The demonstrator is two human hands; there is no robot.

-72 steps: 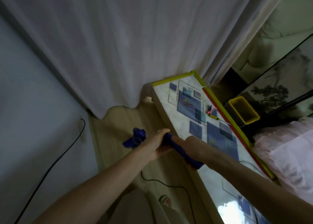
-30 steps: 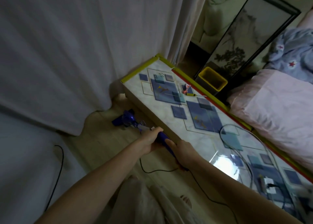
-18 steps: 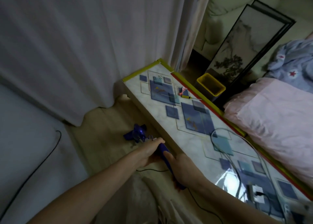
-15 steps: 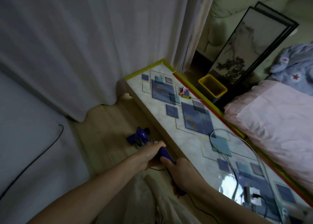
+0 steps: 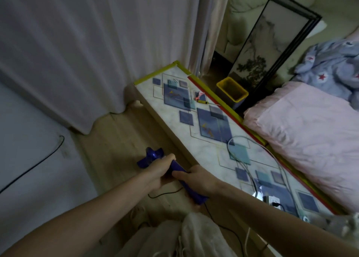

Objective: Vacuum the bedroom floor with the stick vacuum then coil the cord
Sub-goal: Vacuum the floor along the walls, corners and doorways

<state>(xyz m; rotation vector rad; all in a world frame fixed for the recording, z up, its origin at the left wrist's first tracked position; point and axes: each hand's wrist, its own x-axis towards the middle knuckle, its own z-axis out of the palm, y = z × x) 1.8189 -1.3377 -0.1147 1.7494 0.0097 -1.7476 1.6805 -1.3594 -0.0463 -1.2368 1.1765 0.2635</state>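
- Stick vacuum [image 5: 175, 166], dark blue, slants down between both hands toward the wooden floor [image 5: 114, 140]; its handle end pokes out below the right hand, and its blue head [image 5: 149, 157] sits on the floor just beside the low table's near edge
- left hand [image 5: 160, 169] grips the vacuum's upper shaft, fingers curled round it; right hand [image 5: 198, 179] grips the handle lower down, fingers wrapped over the top, just behind the left hand
- black cord [image 5: 165, 193] loops on the floor under the hands and trails toward the bottom of the view, past pale fabric at the person's legs; where it ends cannot be told
- low table [image 5: 211, 146], long with a marbled top printed in blue squares and edged in yellow and red, runs from the white curtain [image 5: 97, 42] toward the lower right; a small screwdriver [image 5: 202, 101] lies near its far end, a grey cable [image 5: 242, 140] loops across its middle, and a white power strip [image 5: 272, 200] lies near its close end
- yellow bin [image 5: 232, 89] stands beyond the table, beside a framed picture [image 5: 266, 42] leaning upright; pink bedding [image 5: 310, 132] lies along the table's far side, with star-patterned blue cloth [image 5: 330, 66] above it
- another black wire [image 5: 33, 167] runs along the pale wall at the left
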